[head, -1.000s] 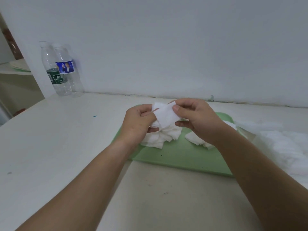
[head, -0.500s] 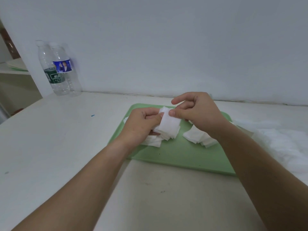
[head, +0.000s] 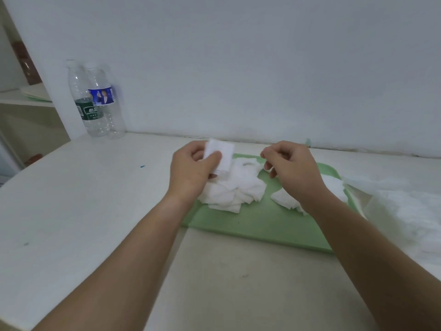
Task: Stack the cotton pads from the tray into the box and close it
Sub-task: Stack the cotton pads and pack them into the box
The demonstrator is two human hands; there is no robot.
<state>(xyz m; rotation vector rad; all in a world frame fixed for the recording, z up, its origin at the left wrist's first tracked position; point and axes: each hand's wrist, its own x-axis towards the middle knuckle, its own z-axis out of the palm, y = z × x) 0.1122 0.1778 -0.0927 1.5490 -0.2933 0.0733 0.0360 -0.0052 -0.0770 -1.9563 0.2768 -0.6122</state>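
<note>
Left grip (head: 191, 170) pinches a small stack of white square cotton pads (head: 220, 155) and holds it up over the far edge of the flat green plastic tray (head: 262, 225). Right grip (head: 291, 170) is curled up with nothing in it. More loose pads (head: 238, 189) lie in two messy piles on the tray, which sits on the white counter (head: 71, 199).

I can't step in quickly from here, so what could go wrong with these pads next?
The left hand pinches a small stack of pads; they may slip or fan out. The pile on the tray is jumbled, so the right hand may lift several at once.
</note>
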